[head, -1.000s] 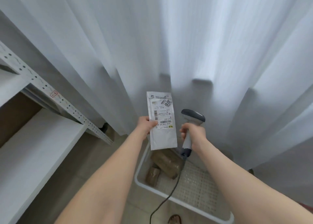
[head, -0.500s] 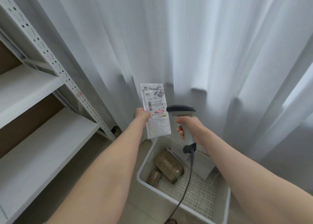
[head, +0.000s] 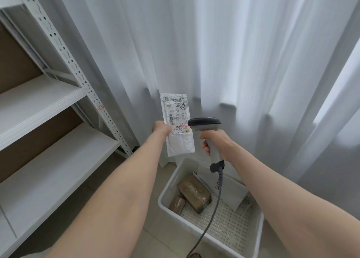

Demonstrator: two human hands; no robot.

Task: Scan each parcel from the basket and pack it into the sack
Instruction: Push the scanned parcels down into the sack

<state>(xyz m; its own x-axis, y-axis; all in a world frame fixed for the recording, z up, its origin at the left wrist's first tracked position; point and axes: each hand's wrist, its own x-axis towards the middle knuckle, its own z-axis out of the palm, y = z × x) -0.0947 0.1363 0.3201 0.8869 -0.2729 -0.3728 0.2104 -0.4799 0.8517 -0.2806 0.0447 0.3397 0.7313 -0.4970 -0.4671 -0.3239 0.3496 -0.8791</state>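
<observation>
- My left hand [head: 161, 129] holds the parcel [head: 181, 146], a white padded mailer, upright by its left edge. The thumb is on the front and the other fingers are hidden behind, so I cannot tell how they lie.
- The parcel is up in the air in front of the curtain [head: 214, 53], above the basket's far left corner, with its label [head: 176, 111] facing me.
- My right hand [head: 216, 142] is wrapped round the grip of the scanner [head: 204, 124], fingers curled tight about it.
- The scanner's dark head sits just beside the parcel's right edge, pointing at the label.
- A red line [head: 182, 125] lies across the barcode low on the label.
- The scanner's grey cable [head: 214, 209] hangs from the grip, down across the basket and out of the bottom of the view.
- The basket [head: 169, 187] is white with a perforated floor and stands on the ground below my hands.
- In it lie a large brown parcel [head: 193, 193], a small brown one [head: 177, 205] touching its near left end, and a white mailer [head: 231, 191] leaning at the back.
- White metal shelves [head: 48, 150] stand to my left, well apart from the basket.
</observation>
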